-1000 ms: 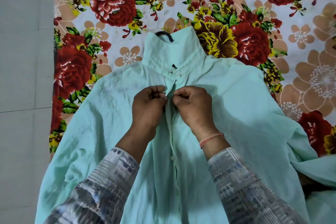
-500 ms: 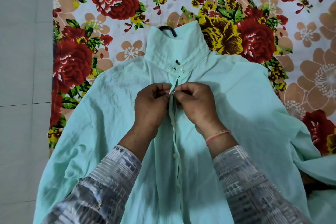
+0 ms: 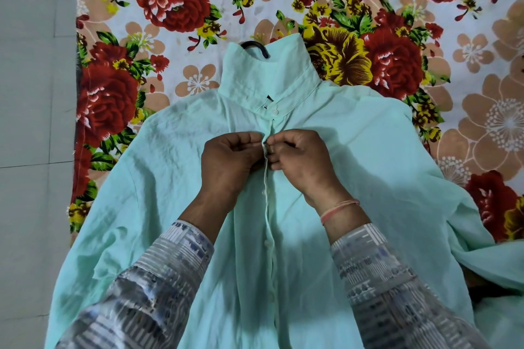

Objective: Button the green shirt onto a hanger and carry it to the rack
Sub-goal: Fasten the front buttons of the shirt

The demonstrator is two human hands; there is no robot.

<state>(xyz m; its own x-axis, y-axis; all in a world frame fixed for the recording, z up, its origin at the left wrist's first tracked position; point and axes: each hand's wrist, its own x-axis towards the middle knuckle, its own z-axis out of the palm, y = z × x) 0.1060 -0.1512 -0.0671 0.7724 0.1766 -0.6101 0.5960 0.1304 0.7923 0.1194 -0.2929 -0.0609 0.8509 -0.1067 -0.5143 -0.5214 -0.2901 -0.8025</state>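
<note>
A floral bedsheet (image 3: 175, 3) fills the upper frame, with grey floor (image 3: 31, 122) at the left. On it the green shirt (image 3: 175, 178) lies face up across the centre, collar standing toward the top. The black hanger (image 3: 256, 47) hook peeks out above the collar at upper centre. Just below the fastened collar button (image 3: 274, 112), the left hand (image 3: 226, 159) and right hand (image 3: 300, 159) meet at the placket (image 3: 266, 207), each grip pinched closed on a fabric edge. To do this well, I judge: hold the buttonhole edge taut, tilt the button edgewise, push it through, then check the placket lies flat before moving down to the next button (image 3: 266, 242)
</note>
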